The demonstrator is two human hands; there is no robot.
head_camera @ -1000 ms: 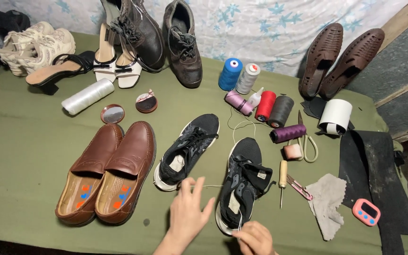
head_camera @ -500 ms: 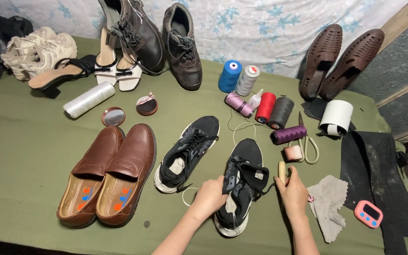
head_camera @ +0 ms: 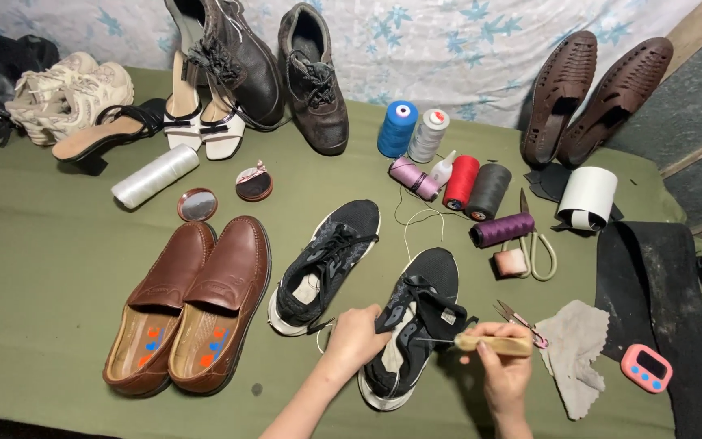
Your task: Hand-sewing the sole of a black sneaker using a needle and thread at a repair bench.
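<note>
Right hand is closed around the wooden handle of an awl, whose thin metal tip points left into the side of the black sneaker lying nearest on the green desk. Left hand curls over that sneaker's inner edge, fingers gripping its collar. Just right of the awl lie small thread snips, a grey cloth and a pink timer. Left of the held shoe rests the second black sneaker, and farther left a pair of brown loafers with orange and blue marks on the insoles. Beyond the sneakers a loose white thread trails toward a cluster of thread spools in blue, white, pink, red, grey and purple, with scissors beside them. At the far edge stand dark leather boots, white heeled sandals, cream trainers and brown woven shoes.
</note>
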